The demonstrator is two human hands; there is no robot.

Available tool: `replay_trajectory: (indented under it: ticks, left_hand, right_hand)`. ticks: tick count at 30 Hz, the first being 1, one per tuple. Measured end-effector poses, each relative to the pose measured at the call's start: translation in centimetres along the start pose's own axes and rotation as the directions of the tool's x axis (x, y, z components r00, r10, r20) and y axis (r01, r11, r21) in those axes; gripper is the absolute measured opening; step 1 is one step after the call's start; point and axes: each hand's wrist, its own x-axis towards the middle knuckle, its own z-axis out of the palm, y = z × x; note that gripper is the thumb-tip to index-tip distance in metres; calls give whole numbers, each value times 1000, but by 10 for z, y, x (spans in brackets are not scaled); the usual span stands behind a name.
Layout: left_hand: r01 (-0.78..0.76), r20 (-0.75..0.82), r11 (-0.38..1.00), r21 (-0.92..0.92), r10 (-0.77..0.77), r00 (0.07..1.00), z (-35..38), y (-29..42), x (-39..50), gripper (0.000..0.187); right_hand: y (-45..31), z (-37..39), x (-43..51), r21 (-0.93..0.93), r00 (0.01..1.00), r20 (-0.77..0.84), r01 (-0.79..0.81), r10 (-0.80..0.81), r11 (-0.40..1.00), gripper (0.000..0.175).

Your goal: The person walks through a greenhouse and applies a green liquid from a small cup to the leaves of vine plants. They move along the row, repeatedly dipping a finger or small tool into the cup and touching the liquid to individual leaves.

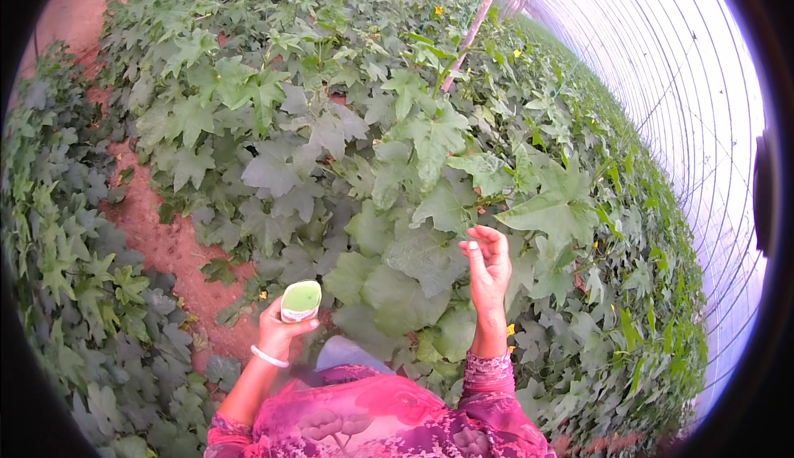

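Note:
My left hand [279, 329] holds a small white cup [300, 315] with red marks and pale green contents, tilted so that its inside faces the camera. A pale bracelet rings that wrist. At right centre my right hand [488, 262] is raised beside broad lobed vine leaves [428, 253], its fingers curled and the thumb near the fingertips. Whether something tiny lies between those fingertips cannot be told. A large green leaf [552, 207] spreads just above and to the right of this hand.
Dense leafy vines with a few yellow flowers [438, 10] surround me. A wooden pole [474, 27] leans among them, ahead. Reddish bare soil [146, 228] forms a strip at left. The ribbed greenhouse film wall [701, 98] curves along the right.

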Motion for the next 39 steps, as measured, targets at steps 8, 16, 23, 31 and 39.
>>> replay_trajectory:
  ticks: [8, 16, 23, 31, 39]
  left_hand:
    - [-60, -205, 998, -12, 56, 977, -58, 9, -2, 64]
    - [-39, -244, 999, 18, 42, 969, -120, 38, 45, 63]
    - [0, -158, 996, 85, 13, 987, -160, 88, 144, 65]
    - [-11, -125, 999, 51, 17, 992, -175, 132, 201, 65]
    - [1, -66, 996, 91, 5, 998, -178, 158, 217, 61]
  right_hand:
    - [-4, 95, 36, -37, 976, 217, -5, 13, 999, 27]
    - [58, 195, 59, -409, 889, 405, -31, 212, 912, 66]
    - [82, 172, 147, -526, 985, -125, -166, 117, 834, 49]
    - [76, 182, 166, 10, 915, -400, -61, 60, 998, 56]
    - [100, 260, 136, -76, 984, -134, -129, 118, 989, 42]
